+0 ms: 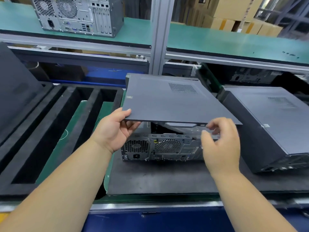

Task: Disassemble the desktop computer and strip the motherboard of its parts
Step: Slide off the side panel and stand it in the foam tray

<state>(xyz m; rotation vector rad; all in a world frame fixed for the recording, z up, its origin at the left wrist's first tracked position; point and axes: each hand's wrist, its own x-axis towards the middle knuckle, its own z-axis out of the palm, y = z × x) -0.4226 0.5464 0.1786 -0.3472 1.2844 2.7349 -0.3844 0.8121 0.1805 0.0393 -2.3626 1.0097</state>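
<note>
A desktop computer point(160, 148) lies on its side on a dark mat point(155, 178), its rear panel with fans and ports facing me. Its dark grey side panel point(167, 102) is tilted up at the near edge, above the open case. My left hand point(115, 128) grips the panel's near left corner, thumb on top and fingers underneath. My right hand point(220, 141) hovers just under the panel's near right edge, fingers curled and apart, holding nothing. The inside of the case is mostly hidden by the panel.
A black foam tray point(55, 131) with long slots lies to the left. A second closed computer point(270, 124) rests to the right. Another tower point(76, 15) stands on the green upper shelf point(217, 42). An aluminium post point(158, 36) rises behind. Cardboard boxes are stacked far right.
</note>
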